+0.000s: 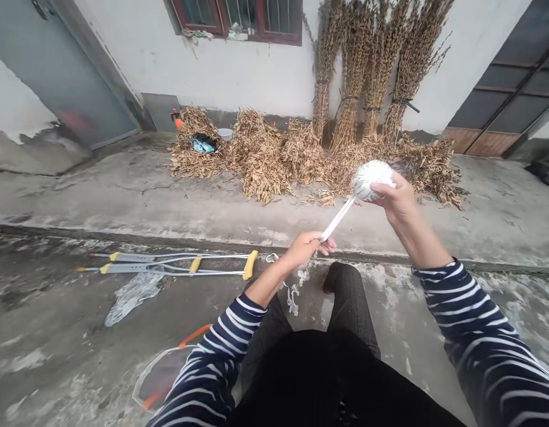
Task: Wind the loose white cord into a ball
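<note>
A ball of white plastic twine (371, 176) is gripped in my right hand (396, 196), raised in front of the dry leaf piles. From the ball a flat white strand (339, 217) runs down and left to my left hand (306, 247), whose thumb and fingers are closed on it. The strand looks taut between the two hands. Below my left hand a loose, crumpled length of twine (292, 299) hangs or lies near my feet; I cannot tell which.
Dry leaf piles (265, 154) lie along the wall, with tied bundles of dried stalks (354, 89) upright behind. At left are crutches (181, 265), clear plastic (136, 293) and an orange-edged bag (163, 373). A low step edge (136, 237) crosses in front of me.
</note>
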